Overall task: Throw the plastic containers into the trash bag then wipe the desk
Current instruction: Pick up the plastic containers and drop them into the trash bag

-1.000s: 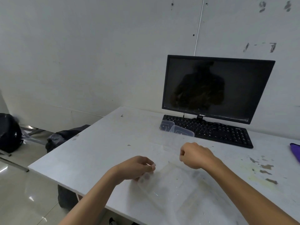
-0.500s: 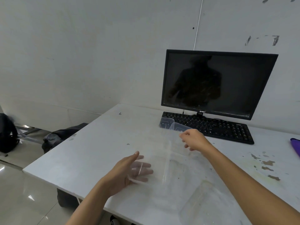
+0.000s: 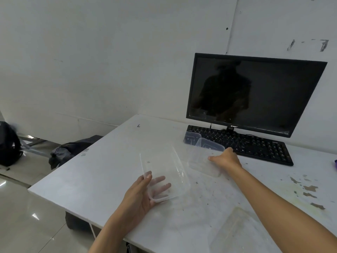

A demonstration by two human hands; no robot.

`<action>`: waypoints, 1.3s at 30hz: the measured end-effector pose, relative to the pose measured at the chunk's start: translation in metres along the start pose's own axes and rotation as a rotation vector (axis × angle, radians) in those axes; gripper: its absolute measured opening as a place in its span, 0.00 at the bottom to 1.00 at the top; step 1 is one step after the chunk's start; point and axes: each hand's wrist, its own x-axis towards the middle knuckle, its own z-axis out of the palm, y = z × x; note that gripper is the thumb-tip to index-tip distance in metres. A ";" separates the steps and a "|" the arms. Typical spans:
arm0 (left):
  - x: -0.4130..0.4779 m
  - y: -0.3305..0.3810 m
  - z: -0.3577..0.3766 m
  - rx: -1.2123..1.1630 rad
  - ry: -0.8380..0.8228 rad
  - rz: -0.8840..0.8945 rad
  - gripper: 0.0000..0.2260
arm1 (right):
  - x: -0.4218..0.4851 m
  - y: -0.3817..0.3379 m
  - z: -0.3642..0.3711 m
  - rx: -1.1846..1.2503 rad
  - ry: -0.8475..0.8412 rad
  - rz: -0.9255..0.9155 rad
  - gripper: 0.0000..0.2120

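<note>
Lid or flat clear container (image 3: 237,229) lies nearest, on the desk (image 3: 102,172) close to the front edge, right of centre under the right forearm; hard to tell whether lid or tub since it is see-through. Left hand (image 3: 144,194) is next, palm up above the desk's front left part, holding a clear rectangular container (image 3: 164,172) at its near end: thumb on the rim, fingers (image 3: 160,183) showing through the plastic underneath. That container is tilted, far end raised. Right hand (image 3: 226,159) reaches further out, fingers spread and resting on a second clear container (image 3: 204,161) that sits on the desk in front of the keyboard (image 3: 255,145); cannot tell if it is gripped or just touched, fingers look loose, not closed. Hands well apart, each on its own container. Just behind that, two more clear tubs (image 3: 200,141) overlap the keyboard's left end, one leaning on the other. Desk surface white, stained, with peeled patches on the right side. Purple item (image 3: 335,164) at far right edge, mostly cut off. Black monitor (image 3: 255,92), screen dark, stands behind the keyboard against the white wall. On the floor left of the desk: dark bag (image 3: 73,148) beside the desk corner, black backpack (image 3: 9,143) further left.
</note>
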 end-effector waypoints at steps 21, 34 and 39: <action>-0.004 -0.002 0.001 0.163 0.015 0.108 0.34 | -0.062 -0.054 -0.050 0.794 -0.154 -0.384 0.09; -0.002 -0.007 -0.005 0.264 -0.033 0.174 0.37 | -0.103 -0.056 0.039 0.753 -0.420 -0.219 0.11; -0.001 -0.009 -0.008 0.304 -0.040 0.190 0.38 | -0.110 -0.060 0.052 0.806 -0.437 -0.196 0.14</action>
